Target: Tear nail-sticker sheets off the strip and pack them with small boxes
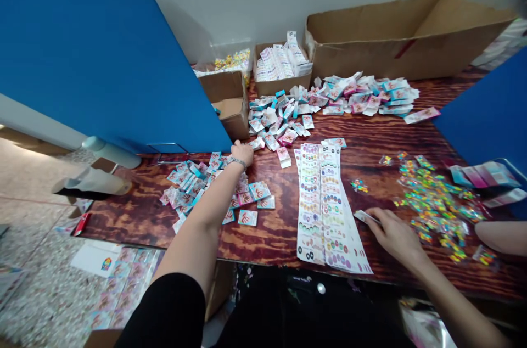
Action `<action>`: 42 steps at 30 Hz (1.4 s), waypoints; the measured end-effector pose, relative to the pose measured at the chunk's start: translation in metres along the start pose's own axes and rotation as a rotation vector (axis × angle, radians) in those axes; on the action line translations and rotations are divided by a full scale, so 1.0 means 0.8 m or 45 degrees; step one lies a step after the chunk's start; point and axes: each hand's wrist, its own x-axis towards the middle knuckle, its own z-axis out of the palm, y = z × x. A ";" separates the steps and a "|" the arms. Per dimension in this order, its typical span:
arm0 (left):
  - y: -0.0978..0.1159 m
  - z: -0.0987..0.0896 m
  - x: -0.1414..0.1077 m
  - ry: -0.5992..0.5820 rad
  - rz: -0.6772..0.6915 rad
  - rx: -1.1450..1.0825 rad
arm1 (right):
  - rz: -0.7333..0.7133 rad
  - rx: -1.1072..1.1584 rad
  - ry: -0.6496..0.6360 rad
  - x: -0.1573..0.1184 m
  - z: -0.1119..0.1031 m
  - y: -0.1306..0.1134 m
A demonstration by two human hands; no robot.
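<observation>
My left hand reaches forward to the corner of the blue partition. Its fingers are curled, and what they hold, if anything, is hidden. Small printed boxes lie just right of it, and a heap of flat pink and blue boxes lies to its left, partly behind my forearm. My right hand rests low over the table, its fingers closed on a small folded white paper piece. Between my hands lie long sticker sheets, overlapping. A small bag of colourful pieces sits beyond my right fingers.
Several bags of bright pieces spread at the right, near another person's arm. At the back stand a large carton, a box of sticker strips and a smaller carton. Blue partitions flank the table.
</observation>
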 end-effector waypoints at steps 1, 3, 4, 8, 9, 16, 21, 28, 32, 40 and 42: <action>0.004 0.001 -0.002 -0.014 -0.003 0.007 | -0.012 0.012 0.011 0.000 0.000 -0.001; 0.014 0.002 -0.010 -0.032 0.013 0.012 | -0.026 0.026 0.029 0.000 0.000 -0.002; 0.019 0.002 -0.015 -0.042 0.037 0.006 | -0.027 0.029 0.039 0.000 0.001 -0.003; 0.031 -0.002 -0.033 -0.101 0.192 -0.070 | -0.047 0.049 0.101 0.002 0.000 -0.007; 0.032 -0.003 -0.035 -0.105 0.210 -0.092 | -0.060 0.059 0.115 0.003 -0.001 -0.010; 0.030 0.003 -0.025 -0.105 0.173 -0.208 | -0.086 0.115 0.178 0.009 -0.016 -0.037; 0.033 0.001 -0.030 -0.104 0.143 -0.398 | -0.106 0.223 0.225 0.009 -0.035 -0.069; 0.059 -0.025 -0.102 -0.205 0.155 -1.717 | -0.302 0.466 0.367 0.015 -0.069 -0.147; 0.082 -0.019 -0.155 -0.460 0.018 -2.545 | -0.589 0.524 0.478 0.025 -0.081 -0.194; 0.095 -0.011 -0.189 -0.520 -0.136 -2.736 | -0.829 0.382 0.340 0.033 -0.071 -0.216; 0.094 -0.014 -0.191 -0.561 -0.117 -2.722 | -0.845 0.310 0.320 0.034 -0.070 -0.214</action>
